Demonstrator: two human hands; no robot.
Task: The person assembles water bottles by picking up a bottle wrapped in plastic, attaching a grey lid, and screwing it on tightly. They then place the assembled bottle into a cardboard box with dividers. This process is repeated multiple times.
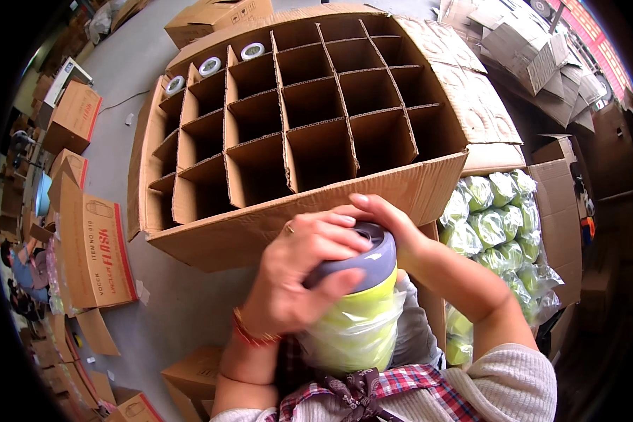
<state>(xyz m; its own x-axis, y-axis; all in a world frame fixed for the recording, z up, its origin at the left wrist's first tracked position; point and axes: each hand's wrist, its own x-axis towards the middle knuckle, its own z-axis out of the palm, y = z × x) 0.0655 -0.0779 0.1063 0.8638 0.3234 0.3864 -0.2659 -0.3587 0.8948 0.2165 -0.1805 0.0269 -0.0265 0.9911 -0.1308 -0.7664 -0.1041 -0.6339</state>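
Note:
A large yellow-green flask (359, 327) with a wide grey lid (378, 271) stands upright close to my body, its lower part in a clear plastic bag. My left hand (308, 264) wraps over the near left side of the lid, thumb on the rim and fingers across the top. From the far right, my right hand (394, 224) curves round the lid, its fingers meeting those of the left. Part of the flask's far side is hidden by my hands. Just beyond is a big cardboard carton (302, 200) with upright dividers.
Three round white-topped items (253, 50) sit in the carton's far left cells. At my right, an open box (555, 232) holds several bagged green flasks (487, 228). Printed cartons (95, 246) stand along the left floor. Flattened cardboard (527, 53) is piled at the far right.

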